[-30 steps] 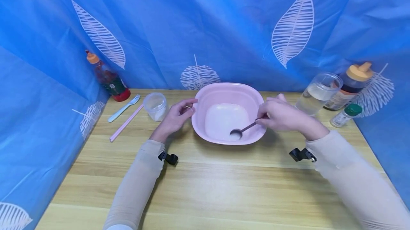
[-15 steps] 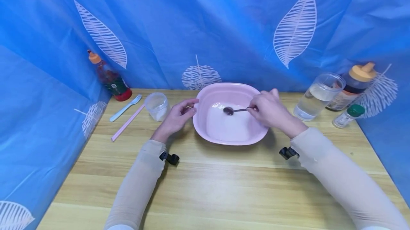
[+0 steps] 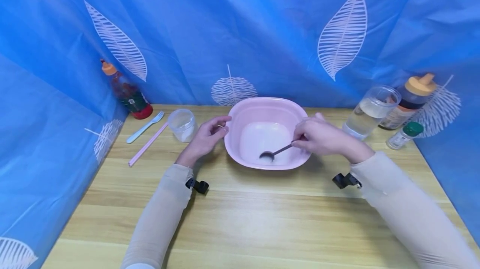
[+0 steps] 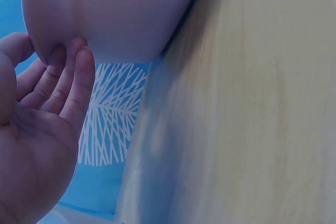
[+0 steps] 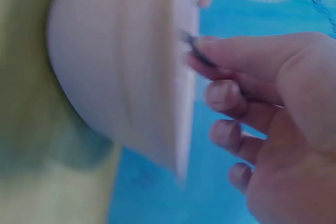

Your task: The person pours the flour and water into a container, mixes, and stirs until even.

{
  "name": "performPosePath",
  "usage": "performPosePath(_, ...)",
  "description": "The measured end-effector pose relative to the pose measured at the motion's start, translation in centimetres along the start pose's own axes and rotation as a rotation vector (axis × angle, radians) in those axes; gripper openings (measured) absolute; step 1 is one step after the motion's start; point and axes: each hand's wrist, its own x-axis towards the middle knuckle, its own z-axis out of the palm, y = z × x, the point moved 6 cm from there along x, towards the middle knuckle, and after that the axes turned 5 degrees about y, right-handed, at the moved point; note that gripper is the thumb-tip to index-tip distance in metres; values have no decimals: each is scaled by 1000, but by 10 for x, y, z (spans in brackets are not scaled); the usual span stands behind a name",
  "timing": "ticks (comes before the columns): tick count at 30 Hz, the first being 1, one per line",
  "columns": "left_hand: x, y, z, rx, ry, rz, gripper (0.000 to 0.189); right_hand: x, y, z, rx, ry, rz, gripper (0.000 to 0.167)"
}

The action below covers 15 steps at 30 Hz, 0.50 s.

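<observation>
A pink basin (image 3: 271,166) stands on the wooden table. My left hand (image 3: 204,138) holds its left rim, thumb on the rim and fingers beneath the edge, as the left wrist view shows. Over the basin's right side, my right hand (image 3: 318,135) pinches the handle of a dark spoon (image 3: 283,148) between thumb and forefinger. The spoon's bowl is low inside the basin, towards the front. Shiny patches show on the pale basin floor; how much liquid it holds I cannot tell. The right wrist view has only the spoon's handle (image 5: 202,53), with the basin wall (image 5: 105,51) hiding the bowl.
To the left are a clear cup (image 3: 182,124) with white contents, a pink straw (image 3: 148,144), a light blue fork (image 3: 145,127) and a red sauce bottle (image 3: 129,96). At right stand a water cup (image 3: 369,113), a dark sauce bottle (image 3: 408,101) and a green-capped jar (image 3: 405,135).
The spoon's bowl has swept from the front right of the basin to its back, then round to the front. My right hand moved with it; the left hand keeps its hold.
</observation>
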Motion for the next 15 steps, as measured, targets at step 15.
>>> performPosePath(15,-2,1,-2,2,-1,-10,44,35,12,14,-114,195,157,10)
